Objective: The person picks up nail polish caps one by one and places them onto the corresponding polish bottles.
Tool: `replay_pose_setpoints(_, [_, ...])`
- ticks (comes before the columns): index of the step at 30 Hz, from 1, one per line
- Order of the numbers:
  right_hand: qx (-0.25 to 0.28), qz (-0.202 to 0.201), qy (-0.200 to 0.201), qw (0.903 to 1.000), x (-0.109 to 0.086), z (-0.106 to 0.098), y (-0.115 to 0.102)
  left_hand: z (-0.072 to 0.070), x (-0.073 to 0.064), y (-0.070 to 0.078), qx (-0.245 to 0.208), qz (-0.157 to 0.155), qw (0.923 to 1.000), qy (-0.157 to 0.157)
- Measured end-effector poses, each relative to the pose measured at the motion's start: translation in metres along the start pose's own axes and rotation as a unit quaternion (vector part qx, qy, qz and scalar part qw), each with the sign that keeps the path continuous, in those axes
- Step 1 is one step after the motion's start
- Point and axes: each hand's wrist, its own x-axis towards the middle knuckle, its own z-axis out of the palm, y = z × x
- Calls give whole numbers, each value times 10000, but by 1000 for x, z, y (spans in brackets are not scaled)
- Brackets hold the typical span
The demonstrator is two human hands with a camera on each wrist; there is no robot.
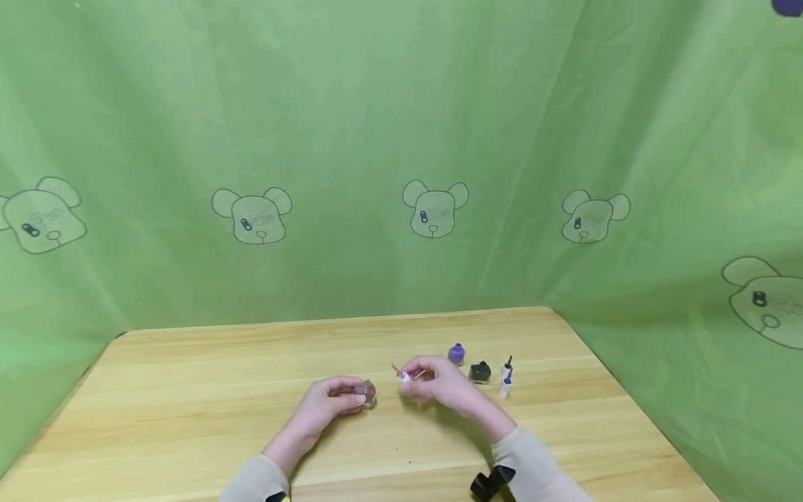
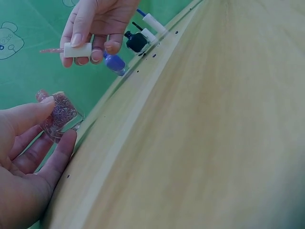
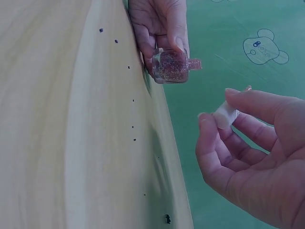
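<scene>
While the left hand point(image 1: 323, 404) grips the glitter bottle point(image 2: 64, 113) between thumb and fingers, the right hand point(image 1: 439, 382) pinches a white cap point(image 2: 78, 50) whose brush point(image 2: 52, 50) slants up toward 10 or 11 o'clock. The bottle sits at about 9 o'clock from the right hand, uncapped and roughly upright low over the surface point(image 1: 188, 404); whether its base touches the wood cannot be told.

The likeliest trouble is a spill: a loosened left grip or a knock would probably tip the bottle, with nothing covering its neck. The pinkish brush could drip or smear a finger if the cap rolled in that light pinch, and a brush brought in off-line might catch the rim.

Other things stand close to the right hand. A purple bottle point(image 1: 456, 355) is at 1 or 2 o'clock from it and a black bottle point(image 1: 479, 374) near 3 o'clock, both capless. Farther toward 3 o'clock two spare caps point(image 1: 505, 390) stand brush-up; a careless sideways sweep could topple them. Nothing stands between the two hands, though dark specks point(image 3: 101, 30) dot the wood. A green curtain point(image 1: 339, 139) hangs beyond at 12 o'clock.
</scene>
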Motion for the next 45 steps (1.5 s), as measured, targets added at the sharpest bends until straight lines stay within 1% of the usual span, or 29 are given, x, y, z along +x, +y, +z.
replay_pose_setpoints(7, [-761, -136, 259, 9967, 0, 3, 1, 1, 0, -1, 158, 47, 9999, 2])
replay_pose_setpoints(14, [-1341, -326, 474, 9893, 0, 6, -1, 5, -1, 0, 232, 62, 9997, 38])
replay_pose_setpoints(20, [-1308, -417, 505, 9892, -1, 8, -5, 5, -1, 1, 329, 75, 9994, 58])
replay_pose_setpoints(24, [-1359, -506, 524, 9880, -2, 9, -7, 5, 0, 0, 447, 125, 9989, 10])
replay_pose_setpoints(30, [-1556, -639, 597, 9839, -5, 10, -10, 6, -2, 1, 565, 217, 9981, -84])
replay_pose_setpoints(36, [-1727, -764, 667, 9797, -5, 12, -11, 8, -2, 2, 703, 276, 9971, -93])
replay_pose_setpoints(45, [-1855, -848, 675, 9766, -5, 13, -14, 10, -5, 5, 1008, 415, 9940, -79])
